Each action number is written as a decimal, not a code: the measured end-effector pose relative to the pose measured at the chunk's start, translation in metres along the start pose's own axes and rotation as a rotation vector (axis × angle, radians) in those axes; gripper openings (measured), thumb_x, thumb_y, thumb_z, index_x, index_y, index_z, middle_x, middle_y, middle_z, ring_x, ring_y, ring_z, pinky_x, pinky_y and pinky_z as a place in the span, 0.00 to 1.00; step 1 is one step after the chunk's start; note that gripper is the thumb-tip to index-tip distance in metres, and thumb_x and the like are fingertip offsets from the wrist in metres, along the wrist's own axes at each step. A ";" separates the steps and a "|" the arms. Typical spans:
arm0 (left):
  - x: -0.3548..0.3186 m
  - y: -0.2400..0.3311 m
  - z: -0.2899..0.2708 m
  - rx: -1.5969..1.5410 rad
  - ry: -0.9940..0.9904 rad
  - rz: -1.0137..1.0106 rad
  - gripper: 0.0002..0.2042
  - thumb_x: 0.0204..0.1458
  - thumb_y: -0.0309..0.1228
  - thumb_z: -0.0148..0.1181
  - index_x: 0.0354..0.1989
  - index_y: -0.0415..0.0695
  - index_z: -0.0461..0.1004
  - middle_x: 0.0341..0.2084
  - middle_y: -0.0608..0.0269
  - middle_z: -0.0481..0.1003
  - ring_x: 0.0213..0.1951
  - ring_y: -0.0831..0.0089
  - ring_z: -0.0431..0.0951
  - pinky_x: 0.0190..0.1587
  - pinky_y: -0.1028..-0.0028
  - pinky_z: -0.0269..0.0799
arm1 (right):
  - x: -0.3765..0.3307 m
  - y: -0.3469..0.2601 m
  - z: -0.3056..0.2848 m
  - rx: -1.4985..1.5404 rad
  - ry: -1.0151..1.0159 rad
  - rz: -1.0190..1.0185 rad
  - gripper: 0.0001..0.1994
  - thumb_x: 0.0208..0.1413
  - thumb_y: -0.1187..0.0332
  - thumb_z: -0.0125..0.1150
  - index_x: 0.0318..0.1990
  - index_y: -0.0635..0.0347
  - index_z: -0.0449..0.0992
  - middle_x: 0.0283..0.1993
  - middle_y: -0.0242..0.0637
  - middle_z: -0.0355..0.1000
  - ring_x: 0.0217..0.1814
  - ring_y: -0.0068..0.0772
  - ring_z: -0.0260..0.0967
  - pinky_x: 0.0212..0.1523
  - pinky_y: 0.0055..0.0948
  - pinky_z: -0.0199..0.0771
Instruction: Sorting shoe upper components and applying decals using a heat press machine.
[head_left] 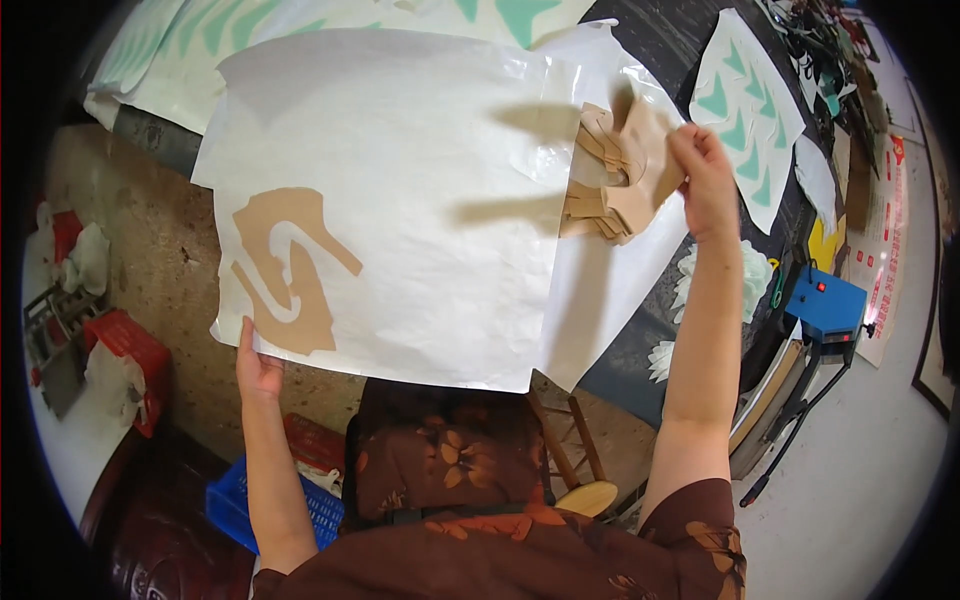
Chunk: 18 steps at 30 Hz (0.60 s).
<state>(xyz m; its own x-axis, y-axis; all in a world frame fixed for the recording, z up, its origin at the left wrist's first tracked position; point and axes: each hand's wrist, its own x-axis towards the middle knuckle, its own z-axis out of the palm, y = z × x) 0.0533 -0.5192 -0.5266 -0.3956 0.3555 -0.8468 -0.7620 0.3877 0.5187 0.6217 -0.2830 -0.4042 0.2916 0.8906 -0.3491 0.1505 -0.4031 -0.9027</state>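
Note:
A large white sheet (pixel 430 130) stretches across the middle, its near edge overhanging the table. My left hand (pixel 262 372) grips its lower left edge, thumb on top and fingers hidden beneath. Two tan curved cut-outs (pixel 290 215) lie flat on the sheet's left part, close to that hand, with a curved strip of white between them. To the right, a loose pile of similar tan pieces (pixel 600 212) rests on more white sheeting. My right hand (pixel 705 180) is pinched on the right edge of a tan cut-out (pixel 648 150) at this pile, its fingertips partly hidden.
Sheets with green shapes lie at the far left (pixel 215 40) and right (pixel 745 120) of the dark table (pixel 640 345). A blue device (pixel 826 300) stands at the right. Below are a wooden stool (pixel 585 497), a blue basket (pixel 228 500) and a red crate (pixel 128 350).

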 end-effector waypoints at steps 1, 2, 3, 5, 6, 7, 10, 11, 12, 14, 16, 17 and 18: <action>0.003 0.006 -0.004 -0.003 -0.012 0.001 0.23 0.59 0.37 0.58 0.59 0.39 0.65 0.54 0.58 0.72 0.55 0.64 0.73 0.57 0.61 0.72 | 0.002 0.028 -0.007 -0.040 0.039 0.047 0.10 0.55 0.64 0.63 0.42 0.53 0.72 0.35 0.23 0.70 0.35 0.14 0.65 0.33 0.18 0.65; 0.004 0.006 -0.007 -0.014 -0.020 -0.001 0.22 0.59 0.36 0.59 0.59 0.39 0.65 0.54 0.58 0.72 0.54 0.65 0.74 0.55 0.62 0.74 | 0.003 0.046 -0.012 -0.038 0.035 0.047 0.10 0.55 0.64 0.63 0.42 0.53 0.72 0.35 0.23 0.70 0.35 0.14 0.65 0.33 0.18 0.65; 0.000 0.008 -0.008 -0.017 -0.013 0.006 0.22 0.59 0.36 0.59 0.59 0.39 0.65 0.54 0.58 0.72 0.54 0.65 0.74 0.55 0.62 0.74 | 0.003 0.060 -0.014 -0.103 0.098 0.076 0.11 0.55 0.64 0.63 0.43 0.55 0.72 0.36 0.24 0.70 0.35 0.16 0.66 0.34 0.19 0.67; -0.013 0.010 -0.001 -0.010 0.017 0.011 0.22 0.59 0.36 0.58 0.59 0.38 0.65 0.54 0.58 0.72 0.54 0.65 0.73 0.57 0.63 0.71 | 0.005 0.086 -0.030 -0.168 0.155 0.102 0.11 0.55 0.64 0.63 0.43 0.57 0.73 0.36 0.25 0.71 0.35 0.18 0.67 0.34 0.21 0.69; -0.014 0.007 0.000 -0.020 0.028 0.024 0.22 0.59 0.36 0.58 0.59 0.38 0.65 0.54 0.58 0.72 0.54 0.65 0.73 0.57 0.63 0.71 | 0.012 0.099 -0.042 -0.330 0.185 -0.017 0.13 0.55 0.64 0.63 0.45 0.59 0.73 0.36 0.28 0.72 0.34 0.22 0.68 0.36 0.24 0.70; -0.011 0.003 -0.002 -0.037 -0.091 0.014 0.22 0.59 0.36 0.58 0.59 0.38 0.65 0.54 0.57 0.72 0.55 0.64 0.73 0.59 0.63 0.69 | 0.018 0.106 -0.045 -0.484 0.207 -0.139 0.15 0.55 0.64 0.63 0.46 0.60 0.73 0.37 0.31 0.72 0.34 0.26 0.69 0.38 0.26 0.71; -0.014 0.000 0.005 -0.116 -0.150 0.017 0.22 0.58 0.35 0.58 0.59 0.39 0.65 0.54 0.57 0.72 0.56 0.64 0.72 0.63 0.65 0.64 | 0.015 0.086 -0.032 -0.827 0.357 -0.480 0.19 0.53 0.70 0.62 0.54 0.61 0.72 0.50 0.40 0.71 0.50 0.32 0.67 0.49 0.31 0.70; -0.015 -0.002 0.000 -0.141 -0.103 0.043 0.22 0.58 0.34 0.59 0.59 0.39 0.66 0.54 0.57 0.73 0.56 0.64 0.72 0.62 0.65 0.65 | 0.001 0.061 0.011 -0.648 0.329 -0.431 0.19 0.54 0.73 0.61 0.55 0.62 0.71 0.50 0.39 0.70 0.49 0.30 0.67 0.50 0.29 0.71; -0.015 -0.007 -0.002 -0.167 -0.077 0.055 0.22 0.58 0.34 0.59 0.59 0.39 0.66 0.53 0.57 0.73 0.55 0.64 0.72 0.61 0.65 0.65 | -0.016 0.035 0.049 -0.469 0.202 -0.397 0.16 0.56 0.74 0.59 0.53 0.64 0.72 0.49 0.39 0.70 0.50 0.29 0.68 0.50 0.27 0.71; -0.025 -0.009 0.010 -0.198 -0.059 0.087 0.21 0.58 0.33 0.59 0.58 0.39 0.66 0.52 0.58 0.73 0.55 0.65 0.72 0.61 0.64 0.66 | -0.048 0.007 0.119 -0.298 -0.179 -0.355 0.13 0.57 0.75 0.57 0.51 0.62 0.73 0.48 0.37 0.71 0.51 0.26 0.68 0.51 0.25 0.70; -0.037 -0.008 0.014 -0.246 -0.087 0.111 0.21 0.58 0.32 0.58 0.59 0.39 0.66 0.53 0.58 0.73 0.55 0.64 0.72 0.61 0.64 0.66 | -0.082 -0.008 0.199 -0.222 -0.631 -0.367 0.14 0.59 0.75 0.55 0.52 0.60 0.73 0.47 0.33 0.72 0.49 0.24 0.68 0.50 0.24 0.69; -0.043 -0.008 0.014 -0.280 -0.132 0.114 0.21 0.58 0.32 0.58 0.59 0.39 0.65 0.53 0.58 0.73 0.55 0.64 0.72 0.60 0.64 0.66 | -0.095 -0.014 0.237 -0.275 -0.721 -0.446 0.14 0.58 0.75 0.56 0.52 0.59 0.73 0.48 0.33 0.72 0.50 0.26 0.68 0.51 0.25 0.69; -0.047 -0.010 0.015 -0.296 -0.119 0.125 0.21 0.58 0.32 0.58 0.59 0.39 0.65 0.53 0.58 0.73 0.55 0.64 0.72 0.60 0.64 0.66 | -0.103 -0.018 0.272 -0.330 -0.807 -0.527 0.15 0.57 0.75 0.56 0.52 0.58 0.73 0.49 0.34 0.72 0.51 0.29 0.69 0.51 0.27 0.69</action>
<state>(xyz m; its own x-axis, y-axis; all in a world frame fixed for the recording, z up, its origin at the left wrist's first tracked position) 0.0865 -0.5269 -0.4904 -0.4458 0.4881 -0.7503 -0.8341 0.0777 0.5461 0.3324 -0.3101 -0.4208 -0.5924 0.7990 -0.1031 0.3644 0.1517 -0.9188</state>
